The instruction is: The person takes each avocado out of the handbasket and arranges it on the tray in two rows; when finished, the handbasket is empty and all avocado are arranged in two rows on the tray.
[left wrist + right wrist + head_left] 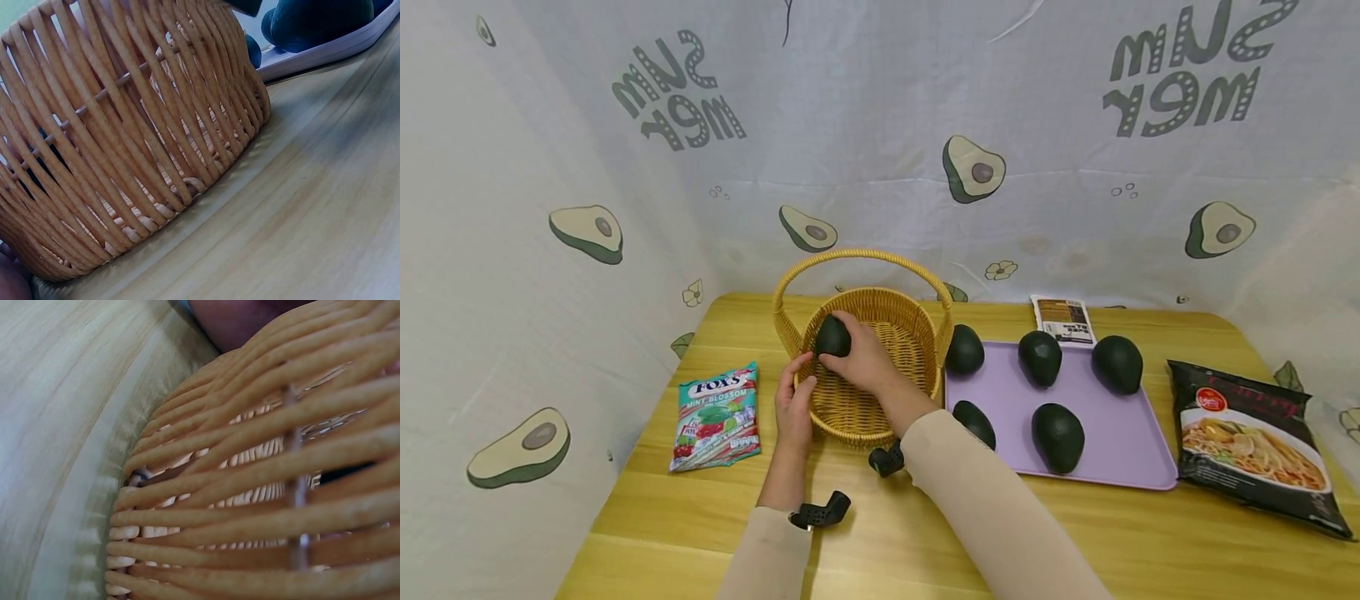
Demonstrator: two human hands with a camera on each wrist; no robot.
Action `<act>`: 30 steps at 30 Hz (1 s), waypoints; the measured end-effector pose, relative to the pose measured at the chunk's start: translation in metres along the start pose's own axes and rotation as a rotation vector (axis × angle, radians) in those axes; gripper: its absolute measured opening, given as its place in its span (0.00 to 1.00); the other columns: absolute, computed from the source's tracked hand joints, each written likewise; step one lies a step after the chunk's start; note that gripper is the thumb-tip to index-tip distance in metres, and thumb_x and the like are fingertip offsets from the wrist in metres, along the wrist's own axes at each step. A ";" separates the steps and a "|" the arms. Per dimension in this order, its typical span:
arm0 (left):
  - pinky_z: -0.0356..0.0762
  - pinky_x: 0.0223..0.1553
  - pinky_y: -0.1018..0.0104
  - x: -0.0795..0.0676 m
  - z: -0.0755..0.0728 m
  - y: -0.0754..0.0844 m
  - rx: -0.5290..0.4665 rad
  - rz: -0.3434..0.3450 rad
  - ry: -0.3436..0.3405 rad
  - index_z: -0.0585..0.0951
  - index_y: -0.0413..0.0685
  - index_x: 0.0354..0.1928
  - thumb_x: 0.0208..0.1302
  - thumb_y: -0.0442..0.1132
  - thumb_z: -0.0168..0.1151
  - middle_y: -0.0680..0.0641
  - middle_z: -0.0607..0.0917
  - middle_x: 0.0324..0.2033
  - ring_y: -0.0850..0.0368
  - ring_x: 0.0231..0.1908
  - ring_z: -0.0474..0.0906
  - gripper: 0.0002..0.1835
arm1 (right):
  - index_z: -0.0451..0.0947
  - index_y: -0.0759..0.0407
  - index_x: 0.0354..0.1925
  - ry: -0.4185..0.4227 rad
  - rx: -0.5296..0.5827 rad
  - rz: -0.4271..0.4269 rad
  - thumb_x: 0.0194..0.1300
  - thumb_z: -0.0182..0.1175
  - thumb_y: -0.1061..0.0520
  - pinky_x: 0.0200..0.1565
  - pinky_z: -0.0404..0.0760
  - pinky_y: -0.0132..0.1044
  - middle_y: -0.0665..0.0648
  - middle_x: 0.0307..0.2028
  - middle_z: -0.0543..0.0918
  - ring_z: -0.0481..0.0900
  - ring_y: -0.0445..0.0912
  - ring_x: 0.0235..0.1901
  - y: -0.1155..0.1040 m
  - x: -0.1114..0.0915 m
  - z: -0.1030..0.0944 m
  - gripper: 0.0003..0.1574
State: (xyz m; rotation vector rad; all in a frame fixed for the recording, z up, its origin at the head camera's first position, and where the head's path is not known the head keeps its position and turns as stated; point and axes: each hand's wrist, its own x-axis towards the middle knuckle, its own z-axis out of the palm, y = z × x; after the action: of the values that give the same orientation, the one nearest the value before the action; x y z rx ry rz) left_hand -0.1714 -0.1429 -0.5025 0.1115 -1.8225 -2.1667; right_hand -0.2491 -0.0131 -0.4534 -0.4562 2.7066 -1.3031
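My right hand (861,354) reaches over the wicker basket (857,437) and grips a dark green avocado (832,337) inside its left part. At the basket's front left, my left hand (793,408) holds the side near the rim. The left wrist view takes in the woven wall (131,125) from close by, with a bit of the hand at the lower left corner. Slatted wicker (250,487) also fills most of the right wrist view, where the avocado cannot be made out clearly.
Right of the basket, a lilac tray (1007,383) carries several avocados (1058,437). A candy bag (718,417) lies to the left. A noodle packet (1255,446) sits at far right, and a small packet (1063,321) behind the tray. The basket's tall handle (861,254) arches overhead.
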 end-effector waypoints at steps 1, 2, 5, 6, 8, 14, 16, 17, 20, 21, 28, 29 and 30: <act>0.45 0.77 0.43 0.000 0.000 0.000 0.002 -0.002 0.001 0.73 0.35 0.66 0.71 0.32 0.48 0.38 0.68 0.72 0.47 0.78 0.51 0.22 | 0.57 0.46 0.78 0.015 0.014 0.003 0.64 0.70 0.47 0.61 0.78 0.56 0.65 0.68 0.71 0.75 0.60 0.63 0.000 0.000 0.000 0.51; 0.44 0.77 0.43 0.000 0.000 0.000 0.001 -0.004 0.002 0.73 0.35 0.66 0.71 0.32 0.48 0.38 0.69 0.72 0.47 0.78 0.51 0.22 | 0.57 0.46 0.78 0.031 0.025 0.005 0.64 0.71 0.47 0.60 0.78 0.57 0.65 0.67 0.71 0.76 0.61 0.63 0.000 0.000 0.000 0.51; 0.46 0.76 0.44 0.000 0.000 -0.001 0.005 -0.004 0.006 0.73 0.36 0.66 0.71 0.31 0.48 0.38 0.70 0.72 0.48 0.77 0.52 0.22 | 0.56 0.47 0.78 0.068 0.056 0.005 0.63 0.72 0.48 0.59 0.79 0.57 0.67 0.66 0.70 0.77 0.62 0.61 -0.001 0.000 0.000 0.54; 0.47 0.76 0.44 0.000 0.000 -0.001 0.007 -0.002 0.007 0.74 0.36 0.66 0.71 0.31 0.48 0.38 0.70 0.71 0.48 0.77 0.53 0.22 | 0.56 0.47 0.79 0.077 0.065 0.005 0.62 0.72 0.48 0.59 0.79 0.57 0.67 0.66 0.70 0.77 0.62 0.60 -0.001 0.000 0.000 0.54; 0.48 0.76 0.45 0.000 0.001 -0.001 0.011 0.001 0.010 0.74 0.36 0.66 0.71 0.31 0.48 0.37 0.71 0.70 0.49 0.76 0.55 0.22 | 0.56 0.47 0.78 0.096 0.080 -0.002 0.61 0.73 0.49 0.58 0.80 0.58 0.67 0.65 0.70 0.77 0.62 0.60 -0.002 -0.001 -0.001 0.55; 0.48 0.76 0.45 -0.001 0.000 -0.001 0.013 -0.007 0.014 0.74 0.36 0.66 0.72 0.31 0.48 0.38 0.71 0.71 0.48 0.76 0.56 0.22 | 0.56 0.46 0.78 0.118 0.134 -0.008 0.61 0.73 0.48 0.57 0.80 0.57 0.65 0.66 0.69 0.77 0.61 0.60 -0.005 -0.004 -0.003 0.55; 0.48 0.76 0.44 -0.001 0.000 -0.001 0.009 -0.010 0.014 0.74 0.37 0.66 0.72 0.31 0.48 0.39 0.70 0.71 0.48 0.76 0.56 0.22 | 0.56 0.46 0.78 0.131 0.153 -0.014 0.61 0.73 0.47 0.57 0.81 0.56 0.65 0.66 0.68 0.76 0.60 0.60 -0.007 -0.004 -0.005 0.55; 0.48 0.76 0.45 -0.001 0.000 0.000 0.006 -0.011 0.014 0.74 0.37 0.66 0.72 0.31 0.47 0.39 0.70 0.71 0.48 0.75 0.56 0.22 | 0.56 0.45 0.79 0.139 0.165 -0.019 0.61 0.73 0.47 0.56 0.81 0.56 0.64 0.66 0.68 0.76 0.60 0.60 -0.008 -0.005 -0.005 0.55; 0.52 0.74 0.48 0.000 0.000 0.000 0.006 -0.010 0.011 0.74 0.37 0.66 0.72 0.31 0.48 0.40 0.71 0.71 0.49 0.74 0.59 0.22 | 0.55 0.45 0.79 0.172 0.202 -0.034 0.61 0.73 0.48 0.55 0.82 0.54 0.64 0.65 0.67 0.75 0.59 0.61 -0.010 -0.005 -0.008 0.55; 0.54 0.73 0.49 0.000 0.000 0.000 0.004 -0.009 0.011 0.74 0.37 0.66 0.72 0.30 0.48 0.40 0.71 0.71 0.49 0.73 0.60 0.22 | 0.56 0.45 0.78 0.186 0.210 -0.038 0.61 0.73 0.48 0.55 0.82 0.54 0.64 0.65 0.68 0.75 0.59 0.61 -0.011 -0.006 -0.009 0.55; 0.59 0.69 0.57 0.002 0.001 -0.001 0.019 -0.003 0.019 0.75 0.38 0.66 0.71 0.30 0.48 0.40 0.73 0.69 0.52 0.70 0.63 0.22 | 0.57 0.43 0.78 0.231 0.269 -0.045 0.60 0.73 0.48 0.49 0.86 0.50 0.62 0.65 0.68 0.77 0.58 0.62 -0.018 -0.008 -0.017 0.54; 0.59 0.69 0.58 0.002 0.001 -0.001 0.019 -0.003 0.020 0.75 0.38 0.66 0.71 0.30 0.48 0.41 0.73 0.69 0.52 0.70 0.64 0.22 | 0.57 0.42 0.78 0.226 0.280 -0.044 0.60 0.73 0.48 0.49 0.86 0.50 0.62 0.65 0.68 0.77 0.58 0.61 -0.019 -0.010 -0.018 0.54; 0.60 0.68 0.59 0.002 0.001 -0.001 0.019 -0.003 0.021 0.75 0.38 0.65 0.72 0.30 0.48 0.41 0.73 0.69 0.52 0.69 0.64 0.22 | 0.57 0.42 0.78 0.219 0.291 -0.042 0.60 0.73 0.48 0.49 0.86 0.50 0.62 0.65 0.68 0.77 0.58 0.61 -0.020 -0.011 -0.019 0.54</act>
State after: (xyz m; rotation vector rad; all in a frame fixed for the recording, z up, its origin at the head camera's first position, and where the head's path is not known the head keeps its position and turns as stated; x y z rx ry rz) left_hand -0.1736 -0.1428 -0.5031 0.1406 -1.8333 -2.1425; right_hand -0.2382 -0.0073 -0.4259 -0.3594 2.6171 -1.8209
